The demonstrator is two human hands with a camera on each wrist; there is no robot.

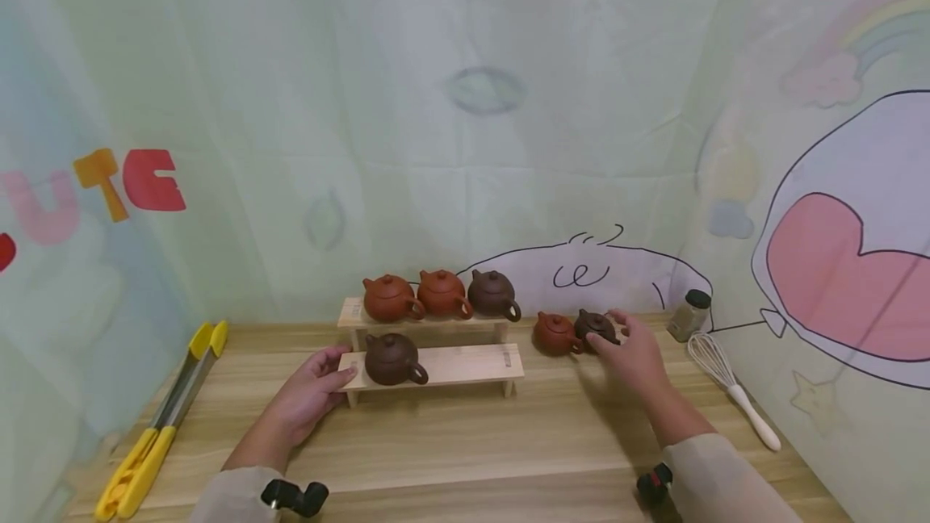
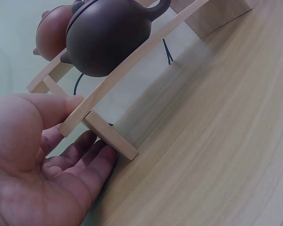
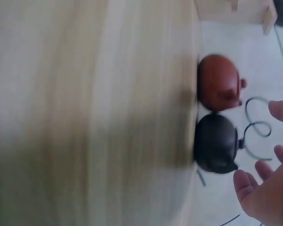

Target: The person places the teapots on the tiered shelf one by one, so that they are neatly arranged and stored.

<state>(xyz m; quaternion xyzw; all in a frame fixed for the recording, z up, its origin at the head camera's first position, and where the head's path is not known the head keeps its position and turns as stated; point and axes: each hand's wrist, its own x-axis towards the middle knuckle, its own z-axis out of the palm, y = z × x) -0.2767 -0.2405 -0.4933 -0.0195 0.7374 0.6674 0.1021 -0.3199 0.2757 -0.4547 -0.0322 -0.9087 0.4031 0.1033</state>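
My left hand (image 1: pixel 311 395) holds the left end of the low wooden stand (image 1: pixel 465 363), thumb on the board and fingers near its leg in the left wrist view. On that stand sits a dark brown teapot (image 1: pixel 392 359). Behind it, a taller wooden stand (image 1: pixel 352 312) bears two reddish-brown teapots (image 1: pixel 389 298) (image 1: pixel 441 294) and a dark one (image 1: pixel 492 294). To the right, my right hand (image 1: pixel 634 355) reaches over another dark teapot (image 1: pixel 594 331). Its fingers are spread and apart from the pot in the right wrist view. A reddish teapot (image 1: pixel 555 334) stands beside that pot.
Yellow-handled tongs (image 1: pixel 163 418) lie along the table's left side. At the right are a dark-lidded jar (image 1: pixel 689 315) and a whisk (image 1: pixel 735 391) with a white handle. A printed cloth (image 1: pixel 465 184) hangs behind the wooden table (image 1: pixel 465 458).
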